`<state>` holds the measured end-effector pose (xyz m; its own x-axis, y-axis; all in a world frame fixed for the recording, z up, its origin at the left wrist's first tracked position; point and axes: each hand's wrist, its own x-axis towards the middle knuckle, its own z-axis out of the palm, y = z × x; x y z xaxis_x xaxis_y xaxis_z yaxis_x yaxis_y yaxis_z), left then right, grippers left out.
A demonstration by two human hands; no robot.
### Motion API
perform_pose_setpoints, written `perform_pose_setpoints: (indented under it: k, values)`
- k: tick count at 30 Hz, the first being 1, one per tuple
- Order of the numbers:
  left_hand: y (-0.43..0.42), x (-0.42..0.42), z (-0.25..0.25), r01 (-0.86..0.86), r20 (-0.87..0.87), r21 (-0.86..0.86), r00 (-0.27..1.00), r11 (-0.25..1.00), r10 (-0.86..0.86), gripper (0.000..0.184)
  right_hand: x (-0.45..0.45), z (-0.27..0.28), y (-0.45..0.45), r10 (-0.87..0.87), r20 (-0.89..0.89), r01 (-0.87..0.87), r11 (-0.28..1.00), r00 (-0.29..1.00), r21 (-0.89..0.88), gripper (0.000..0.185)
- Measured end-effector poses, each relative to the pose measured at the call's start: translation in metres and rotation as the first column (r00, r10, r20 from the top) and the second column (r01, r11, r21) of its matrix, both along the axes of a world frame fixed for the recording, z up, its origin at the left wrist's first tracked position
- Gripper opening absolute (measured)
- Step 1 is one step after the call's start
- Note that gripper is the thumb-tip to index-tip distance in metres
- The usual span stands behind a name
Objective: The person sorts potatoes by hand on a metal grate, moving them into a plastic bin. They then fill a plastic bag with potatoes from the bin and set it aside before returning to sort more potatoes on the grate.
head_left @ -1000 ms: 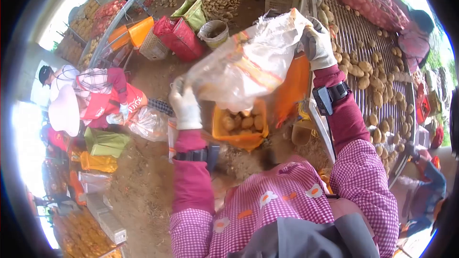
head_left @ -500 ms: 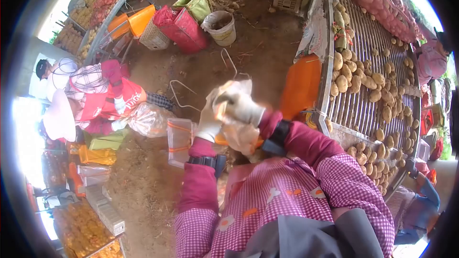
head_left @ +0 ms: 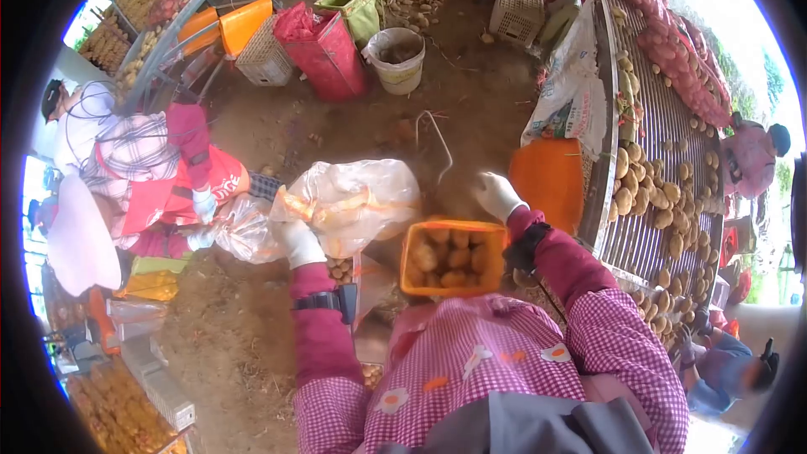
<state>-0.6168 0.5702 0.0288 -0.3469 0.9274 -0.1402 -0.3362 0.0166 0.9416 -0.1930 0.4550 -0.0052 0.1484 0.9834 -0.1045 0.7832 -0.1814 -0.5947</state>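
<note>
My left hand (head_left: 300,244), in a white glove, is closed on the edge of a clear plastic bag (head_left: 361,206) with orange stripes. The bag spreads out ahead of that hand, limp and puffed. Apart from it, my right hand (head_left: 499,195), gloved too, has its fingers parted, with nothing visible in them. Just below the right hand stands an orange basket (head_left: 503,256) close to my apron. Potatoes (head_left: 454,259) fill much of it.
A slatted metal sorting table (head_left: 664,109) with potatoes runs along the right, an orange panel (head_left: 546,181) at its side. Bent metal wire (head_left: 437,139) rises ahead. Co-workers stand left and right. A white bucket (head_left: 395,63) and a pink bag (head_left: 324,59) are further off.
My hands were together on the bunched bag and have moved apart. The left carried the bag leftward, where it spread open; the right let go and moved right. The orange basket has come into view.
</note>
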Motion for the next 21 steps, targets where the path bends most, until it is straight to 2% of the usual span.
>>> perform_pose_setpoints:
  k: [1,3,4,5,8,9,11,12,14,15,17,18,21]
  values:
    - [0.01,-0.002,-0.01,0.023,-0.055,-0.005,0.998,1.0,-0.023,0.039,0.0,-0.004,0.009,0.046,0.07,-0.041,0.997,0.996,-0.072,0.025]
    - [0.02,0.003,-0.041,0.102,-0.325,-0.06,0.938,0.993,-0.116,0.038,-0.001,-0.031,0.032,0.155,0.182,-0.134,0.983,0.971,-0.122,0.026]
    - [0.02,0.005,-0.058,0.129,-0.353,-0.092,0.923,0.987,-0.154,0.038,-0.011,-0.026,0.044,0.213,0.228,-0.181,0.972,0.95,-0.152,0.027]
    - [0.014,0.01,-0.077,0.17,-0.311,-0.12,0.929,0.978,-0.2,0.038,-0.016,-0.02,0.056,0.24,0.298,-0.153,0.945,0.924,-0.287,0.028]
    - [-0.012,0.034,-0.094,0.222,-0.092,-0.176,0.966,0.959,-0.241,0.038,-0.015,-0.041,0.098,0.395,0.524,-0.359,0.917,0.754,-0.175,0.023]
    - [-0.018,0.037,-0.1,0.248,-0.066,-0.211,0.961,0.945,-0.267,0.041,-0.017,-0.037,0.113,0.483,0.538,-0.412,0.875,0.691,-0.255,0.027]
    - [-0.03,0.043,-0.11,0.296,-0.015,-0.284,0.95,0.912,-0.313,0.048,-0.004,-0.08,0.137,0.592,0.665,-0.565,0.769,0.455,-0.299,0.029]
    - [-0.032,0.049,-0.109,0.256,-0.041,-0.295,0.959,0.921,-0.279,0.046,0.0,-0.091,0.146,0.617,0.713,-0.622,0.713,0.334,-0.325,0.03]
    - [-0.035,0.059,-0.109,0.203,-0.093,-0.324,0.965,0.924,-0.245,0.042,0.011,-0.112,0.157,0.682,0.704,-0.613,0.647,0.199,-0.454,0.024]
    - [-0.033,0.062,-0.11,0.203,-0.059,-0.342,0.97,0.917,-0.237,0.042,0.015,-0.113,0.156,0.715,0.687,-0.598,0.61,0.13,-0.521,0.024]
    - [-0.025,0.072,-0.115,0.19,0.02,-0.372,0.98,0.909,-0.197,0.041,0.007,-0.083,0.158,0.807,0.589,-0.553,0.51,0.042,-0.659,0.024]
    - [-0.022,0.078,-0.12,0.189,-0.028,-0.365,0.976,0.912,-0.214,0.04,0.006,-0.076,0.157,0.845,0.534,-0.524,0.454,-0.002,-0.721,0.025]
    - [-0.006,0.105,-0.125,0.177,-0.128,-0.364,0.963,0.915,-0.237,0.034,0.025,-0.127,0.116,0.782,0.61,-0.576,0.561,0.131,-0.595,0.025]
